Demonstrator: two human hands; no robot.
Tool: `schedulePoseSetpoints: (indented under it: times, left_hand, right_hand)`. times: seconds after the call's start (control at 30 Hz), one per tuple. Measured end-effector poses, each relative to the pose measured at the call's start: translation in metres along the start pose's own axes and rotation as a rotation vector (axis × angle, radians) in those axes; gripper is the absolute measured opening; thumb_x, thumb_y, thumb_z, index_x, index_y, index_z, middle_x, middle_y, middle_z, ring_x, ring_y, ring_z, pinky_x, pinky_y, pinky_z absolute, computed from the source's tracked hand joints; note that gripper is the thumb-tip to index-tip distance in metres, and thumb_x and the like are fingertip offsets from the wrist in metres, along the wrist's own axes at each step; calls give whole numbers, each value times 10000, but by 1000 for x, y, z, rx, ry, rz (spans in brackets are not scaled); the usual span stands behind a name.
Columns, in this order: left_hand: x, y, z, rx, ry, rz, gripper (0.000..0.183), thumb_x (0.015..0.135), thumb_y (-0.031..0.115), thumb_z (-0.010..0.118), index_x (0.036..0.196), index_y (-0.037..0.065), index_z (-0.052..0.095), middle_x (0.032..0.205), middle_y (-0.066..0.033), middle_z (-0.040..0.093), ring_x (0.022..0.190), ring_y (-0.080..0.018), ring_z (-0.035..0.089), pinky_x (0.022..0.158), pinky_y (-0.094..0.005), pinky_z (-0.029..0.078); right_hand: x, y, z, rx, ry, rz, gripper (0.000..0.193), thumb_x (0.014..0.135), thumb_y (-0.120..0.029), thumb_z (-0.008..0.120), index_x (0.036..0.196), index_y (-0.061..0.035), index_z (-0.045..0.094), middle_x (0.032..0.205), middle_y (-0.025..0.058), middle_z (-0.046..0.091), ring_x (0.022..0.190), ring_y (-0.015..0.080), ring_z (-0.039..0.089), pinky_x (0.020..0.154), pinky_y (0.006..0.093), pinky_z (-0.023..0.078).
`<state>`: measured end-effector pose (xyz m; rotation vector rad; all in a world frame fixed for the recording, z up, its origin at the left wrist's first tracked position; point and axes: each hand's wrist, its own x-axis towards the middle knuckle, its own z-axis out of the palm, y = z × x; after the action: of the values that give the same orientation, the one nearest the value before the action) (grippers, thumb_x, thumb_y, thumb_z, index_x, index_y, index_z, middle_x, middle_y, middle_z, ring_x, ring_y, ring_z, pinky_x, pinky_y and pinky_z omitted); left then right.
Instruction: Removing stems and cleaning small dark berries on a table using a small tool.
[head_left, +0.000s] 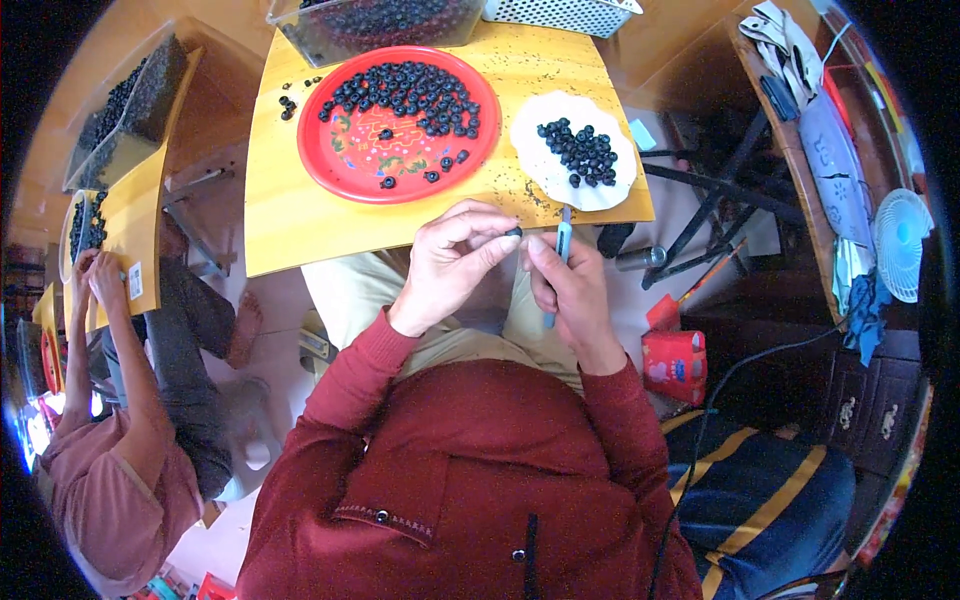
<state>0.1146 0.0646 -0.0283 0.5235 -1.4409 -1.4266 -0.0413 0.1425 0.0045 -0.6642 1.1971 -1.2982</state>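
Between the thumb and fingertips of my left hand (pixel 452 262) is a small black rubber ring (pixel 514 232). My right hand (pixel 575 290) is closed round a light blue utility knife (pixel 564 242), its blade end pointing away from me. Its thumb comes close to the rubber ring; whether it touches cannot be told. Beyond my left hand lies a round red tray (pixel 313 150) with many similar black rings, a few set apart near its front. Past my right hand, a white scalloped plate (pixel 527 140) holds a smaller pile of them.
The yellow wooden table (pixel 275 230) is strewn with dark scraps. At its back stand a clear bin (pixel 450 35) of black rings and a white perforated basket (pixel 565 17). Left, a co-worker's hands (pixel 100 275) work at another table. A blue fan (pixel 903 245) is right.
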Motion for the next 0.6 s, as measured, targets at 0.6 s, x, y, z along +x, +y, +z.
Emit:
schedulePoseSetpoints:
  times: [0.6]
  left_hand:
    - [1, -3, 10, 235, -19, 33, 182, 779, -9, 770, 947, 17, 707, 933, -59, 676, 843, -129, 641, 735, -257, 518]
  right_hand:
    - [7, 2, -3, -182, 87, -130, 153, 875, -118, 696, 963, 5, 723, 732, -53, 609, 608, 19, 488, 529, 194, 359]
